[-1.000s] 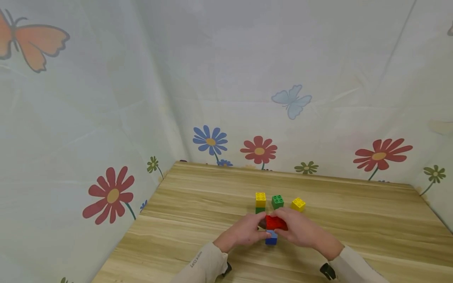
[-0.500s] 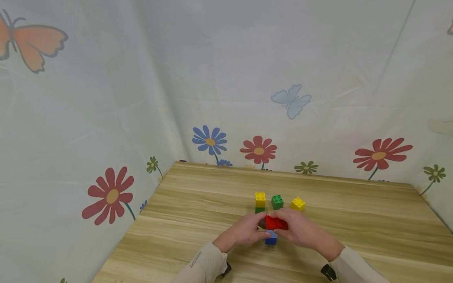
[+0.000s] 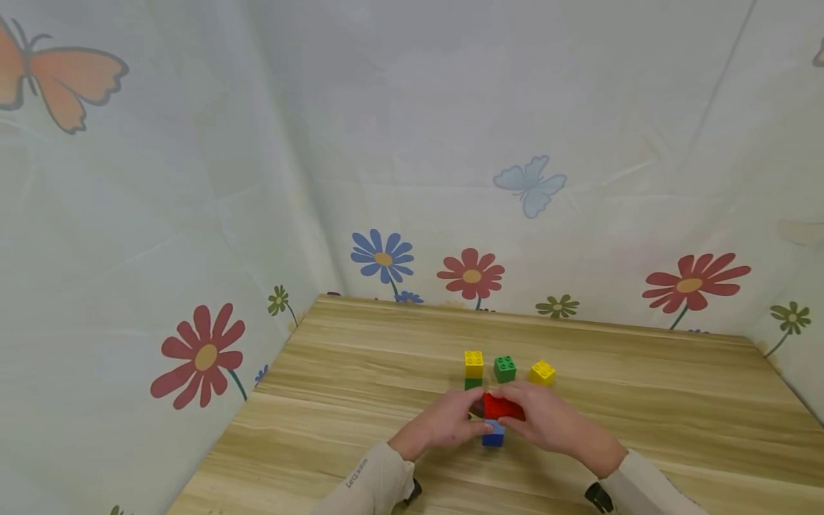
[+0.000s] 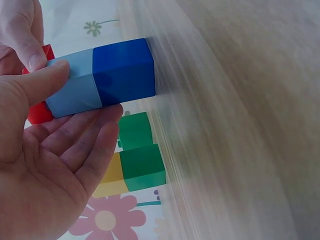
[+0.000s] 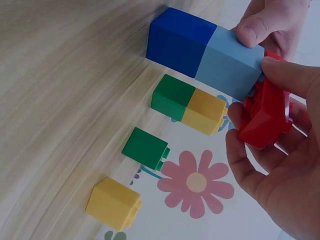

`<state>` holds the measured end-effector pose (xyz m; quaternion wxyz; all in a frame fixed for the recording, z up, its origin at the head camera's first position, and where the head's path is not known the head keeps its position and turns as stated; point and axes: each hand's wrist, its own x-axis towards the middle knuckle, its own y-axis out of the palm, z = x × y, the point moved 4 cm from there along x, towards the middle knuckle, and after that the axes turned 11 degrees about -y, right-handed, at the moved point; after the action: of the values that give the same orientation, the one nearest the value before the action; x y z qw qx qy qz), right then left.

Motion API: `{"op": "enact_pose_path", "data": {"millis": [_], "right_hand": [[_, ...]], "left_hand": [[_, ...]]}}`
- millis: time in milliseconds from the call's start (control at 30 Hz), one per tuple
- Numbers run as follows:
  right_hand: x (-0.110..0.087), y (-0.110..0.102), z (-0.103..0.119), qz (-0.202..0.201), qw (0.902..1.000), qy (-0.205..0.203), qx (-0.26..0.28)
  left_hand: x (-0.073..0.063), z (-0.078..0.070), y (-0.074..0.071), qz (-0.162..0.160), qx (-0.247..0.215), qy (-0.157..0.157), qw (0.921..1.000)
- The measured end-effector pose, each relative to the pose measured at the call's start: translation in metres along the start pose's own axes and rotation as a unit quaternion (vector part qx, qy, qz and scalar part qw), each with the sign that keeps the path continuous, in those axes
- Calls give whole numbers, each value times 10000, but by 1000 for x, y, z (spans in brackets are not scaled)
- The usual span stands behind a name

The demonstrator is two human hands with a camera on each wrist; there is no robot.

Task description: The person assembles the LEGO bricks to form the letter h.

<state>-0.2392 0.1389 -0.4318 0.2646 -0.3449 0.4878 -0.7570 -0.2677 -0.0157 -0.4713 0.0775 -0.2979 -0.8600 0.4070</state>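
The left hand (image 3: 445,420) pinches the light blue block (image 5: 227,62), atop the dark blue block (image 5: 177,42); the right hand (image 3: 548,420) pinches the red block (image 5: 265,120) at its top — overhanging one side. Pressing there — off-centre — could topple all three.

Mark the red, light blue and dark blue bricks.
Red brick (image 5: 267,119), right wrist view: side wall.
Light blue brick (image 5: 229,65), right wrist view: side face.
Dark blue brick (image 4: 125,75), left wrist view: side face.

Cream sleeves (image 3: 649,488) are worn. Dark lettering (image 3: 357,473) is printed behind the left hand (image 3: 444,420). Black wrist pieces (image 3: 599,496) are noted.
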Motion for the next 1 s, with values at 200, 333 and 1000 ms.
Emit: {"op": "enact_pose_path", "data": {"millis": [200, 333, 1000], "right_hand": [[0, -1, 1, -176, 9998, -13, 32], [0, 0, 0, -195, 9997, 1, 129], [0, 1, -5, -68, 9992, 188, 357]], "left_hand": [[1, 1, 1, 19, -51, 18, 10000], [2, 1, 1, 46, -72, 7, 10000], [1, 0, -1, 46, -7, -142, 9999]]}}
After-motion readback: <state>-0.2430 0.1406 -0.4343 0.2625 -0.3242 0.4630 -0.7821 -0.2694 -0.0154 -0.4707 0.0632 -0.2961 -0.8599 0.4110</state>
